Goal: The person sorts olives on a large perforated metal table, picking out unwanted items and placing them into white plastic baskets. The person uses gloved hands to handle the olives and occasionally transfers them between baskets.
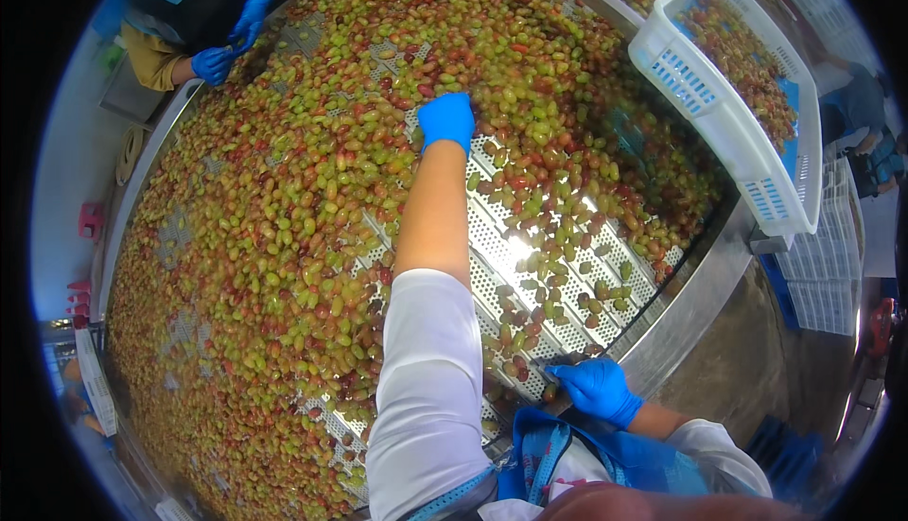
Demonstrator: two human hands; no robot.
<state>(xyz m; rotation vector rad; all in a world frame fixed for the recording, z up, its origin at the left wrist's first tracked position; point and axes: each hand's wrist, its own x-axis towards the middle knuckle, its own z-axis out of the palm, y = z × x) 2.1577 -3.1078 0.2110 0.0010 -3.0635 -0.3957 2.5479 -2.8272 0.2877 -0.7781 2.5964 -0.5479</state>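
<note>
My left hand [447, 122], in a blue glove, reaches far out over a perforated metal conveyor bed [489, 227]. It is bent down among small oval fruits [340, 141], green to dark red; its fingers are hidden behind the back of the hand. Close to my body, my right hand [599, 390], also in a blue glove, is at the near edge of the bed. Its fingertips are drawn together beside a few loose fruits [521, 368]. Whether either hand holds a fruit cannot be made out.
A white plastic crate [709, 134] of fruit stands on the right metal rim [699, 308]. Across the bed, another person's gloved hands [230, 46] meet at the upper left rim. Stacked white crates [823, 273] and a blue pallet [784, 450] are on the right floor.
</note>
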